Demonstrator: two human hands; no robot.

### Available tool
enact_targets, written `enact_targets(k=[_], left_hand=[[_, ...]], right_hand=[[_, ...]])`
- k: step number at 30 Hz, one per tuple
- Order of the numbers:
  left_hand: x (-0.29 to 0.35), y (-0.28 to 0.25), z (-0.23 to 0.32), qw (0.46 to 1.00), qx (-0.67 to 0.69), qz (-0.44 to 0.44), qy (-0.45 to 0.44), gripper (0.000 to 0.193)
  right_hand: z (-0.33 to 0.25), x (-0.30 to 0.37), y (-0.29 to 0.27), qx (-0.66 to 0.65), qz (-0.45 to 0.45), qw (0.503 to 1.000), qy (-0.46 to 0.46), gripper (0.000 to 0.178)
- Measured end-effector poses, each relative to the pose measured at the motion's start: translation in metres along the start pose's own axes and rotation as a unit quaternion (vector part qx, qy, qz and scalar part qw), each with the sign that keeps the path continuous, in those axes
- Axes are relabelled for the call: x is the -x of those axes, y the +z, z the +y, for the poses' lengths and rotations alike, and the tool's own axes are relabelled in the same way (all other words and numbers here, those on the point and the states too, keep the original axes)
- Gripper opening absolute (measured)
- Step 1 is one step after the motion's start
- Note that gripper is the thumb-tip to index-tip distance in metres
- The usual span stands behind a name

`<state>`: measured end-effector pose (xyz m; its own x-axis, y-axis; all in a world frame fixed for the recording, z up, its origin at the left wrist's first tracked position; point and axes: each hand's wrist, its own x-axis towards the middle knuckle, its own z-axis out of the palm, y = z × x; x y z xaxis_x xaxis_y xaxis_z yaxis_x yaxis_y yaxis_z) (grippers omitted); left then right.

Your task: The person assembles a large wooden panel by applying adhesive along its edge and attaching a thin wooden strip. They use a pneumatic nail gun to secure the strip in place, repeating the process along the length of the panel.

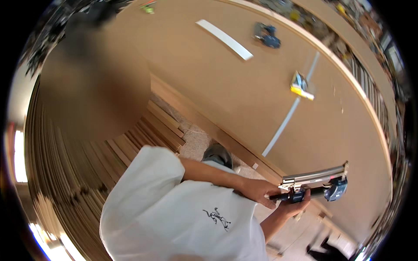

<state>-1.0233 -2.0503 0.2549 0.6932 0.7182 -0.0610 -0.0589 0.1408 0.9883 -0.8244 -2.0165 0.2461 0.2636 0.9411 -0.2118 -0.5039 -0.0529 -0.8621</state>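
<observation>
A pneumatic nail gun [314, 182], with a long silver magazine, blue head and black grip, is held at the lower right, over the near edge of a large brown board [244, 91]. My right hand [296, 206] is wrapped round its grip from below. At the handle's rear end, my left hand [260, 190] closes on the black fitting [278, 197]; its fingertips are partly hidden. The gun lies roughly level, its blue head pointing right.
On the board lie a white strip [224, 39], a blue tool [267, 35], a small yellow and white box [301, 86] and a pale grey strip [281, 128]. Stacked boards [91, 169] fill the left side. A blurred patch covers the upper left.
</observation>
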Motion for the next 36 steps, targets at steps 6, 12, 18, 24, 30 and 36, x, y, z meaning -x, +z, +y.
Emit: enact_targets(k=[6, 12, 18, 24, 30, 36], left_hand=[[0.022, 0.048, -0.037, 0.958, 0.191, 0.216, 0.000, 0.043], [0.075, 0.038, -0.010, 0.885, 0.214, 0.414, -0.018, 0.046], [0.201, -0.005, -0.006, 0.701, -0.227, 0.664, -0.123, 0.037], [0.412, -0.012, 0.034, 0.488, -0.348, 0.717, -0.356, 0.026], [0.645, -0.010, 0.068, 0.183, -0.459, 0.816, -0.299, 0.019], [0.906, 0.007, 0.075, -0.170, -0.316, 0.778, -0.516, 0.046]], right_hand=[[0.027, -0.050, 0.025, 0.051, -0.092, 0.977, 0.188, 0.028], [0.098, -0.091, 0.081, -0.039, -0.142, 0.901, 0.408, 0.033], [0.159, -0.100, 0.173, -0.122, -0.101, 0.865, 0.476, 0.036], [0.179, -0.116, 0.180, 0.008, -0.206, 0.855, 0.477, 0.039], [0.195, -0.122, 0.200, 0.015, -0.207, 0.881, 0.425, 0.037], [0.181, -0.197, 0.204, -0.046, -0.244, 0.870, 0.426, 0.040]])
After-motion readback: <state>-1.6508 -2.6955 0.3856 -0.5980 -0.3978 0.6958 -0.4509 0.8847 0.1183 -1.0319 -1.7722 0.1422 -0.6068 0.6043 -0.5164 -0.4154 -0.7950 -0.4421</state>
